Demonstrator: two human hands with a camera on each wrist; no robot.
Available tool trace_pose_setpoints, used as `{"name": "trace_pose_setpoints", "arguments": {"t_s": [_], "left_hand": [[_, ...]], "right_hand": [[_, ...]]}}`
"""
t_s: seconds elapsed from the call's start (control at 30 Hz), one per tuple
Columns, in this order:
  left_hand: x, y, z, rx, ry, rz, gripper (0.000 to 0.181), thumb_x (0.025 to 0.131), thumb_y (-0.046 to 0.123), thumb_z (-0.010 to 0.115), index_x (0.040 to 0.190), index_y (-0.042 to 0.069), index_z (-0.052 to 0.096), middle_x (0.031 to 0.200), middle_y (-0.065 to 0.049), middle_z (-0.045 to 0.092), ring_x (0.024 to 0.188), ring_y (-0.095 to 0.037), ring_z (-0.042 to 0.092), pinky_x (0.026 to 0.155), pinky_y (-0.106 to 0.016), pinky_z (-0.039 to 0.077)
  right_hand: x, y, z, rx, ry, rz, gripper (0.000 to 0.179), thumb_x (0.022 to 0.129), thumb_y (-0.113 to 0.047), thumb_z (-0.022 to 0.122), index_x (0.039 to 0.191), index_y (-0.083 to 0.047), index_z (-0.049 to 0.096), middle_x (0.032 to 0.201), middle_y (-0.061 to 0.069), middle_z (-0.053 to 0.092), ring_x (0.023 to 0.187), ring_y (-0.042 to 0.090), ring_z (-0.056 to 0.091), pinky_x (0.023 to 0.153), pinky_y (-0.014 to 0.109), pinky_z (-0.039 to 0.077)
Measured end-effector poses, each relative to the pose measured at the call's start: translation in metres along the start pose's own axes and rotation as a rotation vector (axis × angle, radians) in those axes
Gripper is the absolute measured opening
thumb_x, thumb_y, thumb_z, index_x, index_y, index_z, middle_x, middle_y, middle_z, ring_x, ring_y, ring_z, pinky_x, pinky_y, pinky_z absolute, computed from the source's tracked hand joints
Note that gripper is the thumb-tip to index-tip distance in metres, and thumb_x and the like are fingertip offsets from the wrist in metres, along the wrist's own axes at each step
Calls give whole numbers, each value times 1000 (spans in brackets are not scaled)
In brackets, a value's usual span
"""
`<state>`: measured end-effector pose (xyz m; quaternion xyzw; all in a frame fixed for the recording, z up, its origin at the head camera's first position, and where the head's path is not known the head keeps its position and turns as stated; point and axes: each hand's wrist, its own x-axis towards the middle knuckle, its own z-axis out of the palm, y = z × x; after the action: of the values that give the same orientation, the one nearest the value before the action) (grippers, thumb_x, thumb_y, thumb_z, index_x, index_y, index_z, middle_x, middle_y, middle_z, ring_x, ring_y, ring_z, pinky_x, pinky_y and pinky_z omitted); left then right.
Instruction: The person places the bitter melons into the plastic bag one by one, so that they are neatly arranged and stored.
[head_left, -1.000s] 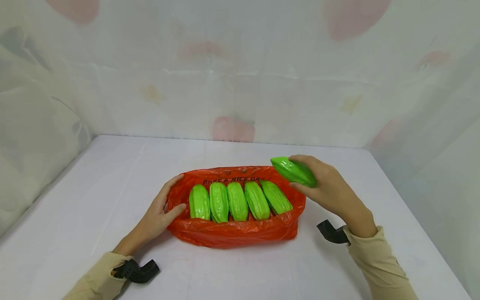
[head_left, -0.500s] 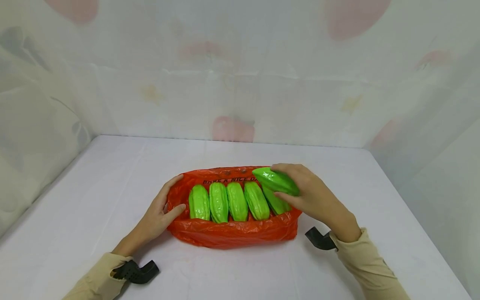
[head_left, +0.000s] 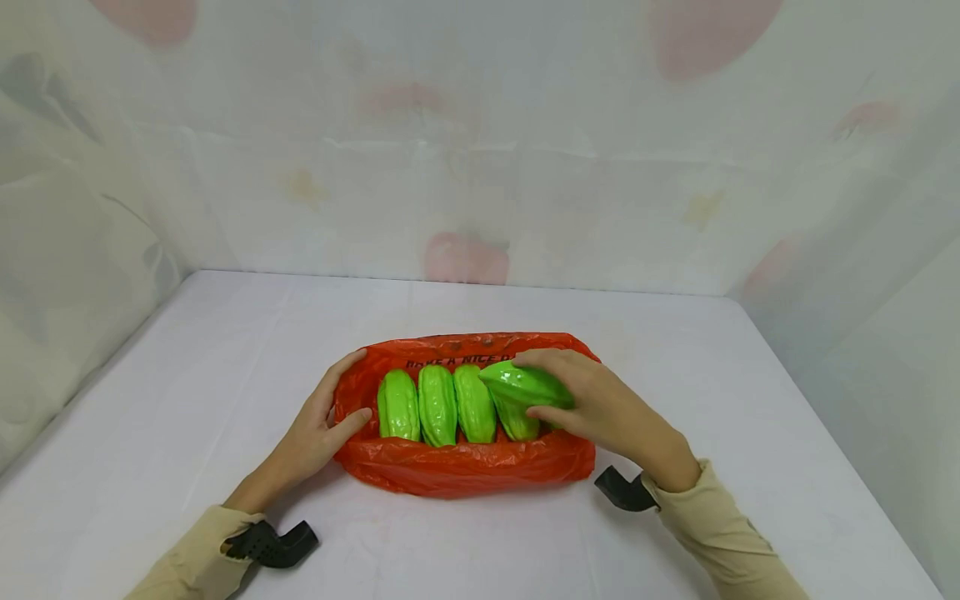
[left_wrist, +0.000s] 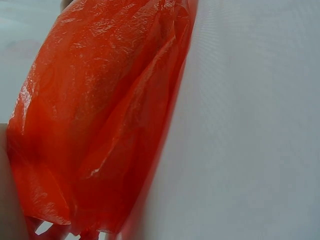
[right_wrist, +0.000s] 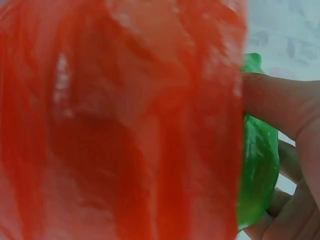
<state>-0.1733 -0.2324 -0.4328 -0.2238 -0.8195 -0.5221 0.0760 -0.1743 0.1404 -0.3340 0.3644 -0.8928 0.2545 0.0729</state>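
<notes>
A red plastic bag (head_left: 465,471) stands wide open on the table, with printed lettering along its inner far side. My left hand (head_left: 309,437) holds the bag's left rim, the thumb over the inside. In my right hand (head_left: 600,404) is a glossy green ridged fruit (head_left: 527,384), pointed like a star fruit, gripped between thumb and fingers. It hangs over the bag's right part, tilted across the fruits below. Several matching green fruits (head_left: 438,405) lie side by side in the bag; the rightmost is mostly hidden. The right wrist view shows the held fruit (right_wrist: 257,172) partly behind the red plastic.
A white cloth covers the table (head_left: 480,550). Behind it hangs a pale curtain (head_left: 480,167) with faded pink and yellow prints, which also closes off both sides. Black curved mounts (head_left: 273,543) sit at both wrists by the beige sleeves.
My right hand has carried the held green fruit left and down, from beyond the bag's right rim to over the fruits inside. My left hand and the bag have stayed in place.
</notes>
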Motion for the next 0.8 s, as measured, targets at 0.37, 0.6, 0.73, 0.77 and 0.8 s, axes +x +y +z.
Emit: {"name": "trace_pose_setpoints", "arguments": {"t_s": [0.37,0.6,0.73,0.77,0.8], "left_hand": [[0,0,0,5,3,5,74,94,0,60,157,18,26,154,-13,38,130,-4,46,101,-7,36],[0,0,0,2,0,5,74,94,1,60,157,19,26,155,-12,37,132,-4,45,102,-6,35],[0,0,0,3,-1,2,74,94,1,60,157,19,26,155,-11,37,132,-4,44,102,-6,35],[0,0,0,2,-2,1,74,94,1,60,157,19,26,155,-11,37,132,-5,44,102,-6,35],[0,0,0,4,-2,0,74,94,1,60,157,19,26,155,-11,37,132,-5,44,102,-6,35]], "right_hand": [[3,-6,15,11,-82,-28,59,80,-20,83,134,-19,59,132,-3,63,123,21,59,101,41,51],[4,-10,18,-13,-121,-58,56,79,-22,84,130,-18,62,128,1,63,121,22,60,96,37,55],[4,-11,18,-10,-153,-53,55,79,-20,84,130,-18,62,127,2,63,121,23,59,93,35,55],[4,-11,19,-10,-162,-51,55,79,-19,84,130,-18,62,127,3,63,122,23,59,92,36,55],[4,-11,19,-12,-168,-50,56,79,-19,84,130,-18,62,127,3,63,123,24,58,93,36,55]]}}
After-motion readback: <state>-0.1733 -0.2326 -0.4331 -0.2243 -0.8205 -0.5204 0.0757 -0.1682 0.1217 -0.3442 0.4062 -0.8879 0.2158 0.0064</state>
